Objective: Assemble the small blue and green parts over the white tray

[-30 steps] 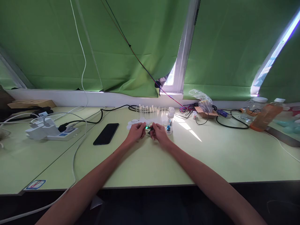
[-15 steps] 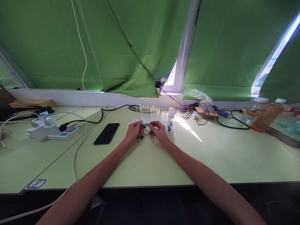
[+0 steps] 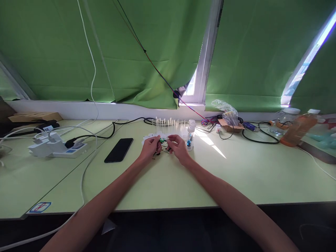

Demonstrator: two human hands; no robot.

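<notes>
With the small green piece (image 3: 162, 140) pinched in the left hand (image 3: 150, 146) at frame centre, steady the right hand (image 3: 179, 147) close by, gripping something or nothing, impossible to tell.

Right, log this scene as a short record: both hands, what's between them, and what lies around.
Left hand: pinching a small green piece
Right hand: fingertips close to that piece; grip too small to make out
Surface: pale green table
Left side: black phone lying flat; white power strip farther left
Beside right hand: clear container with something blue inside
Far right: bottle of orange liquid
Backdrop: green blinds
</notes>
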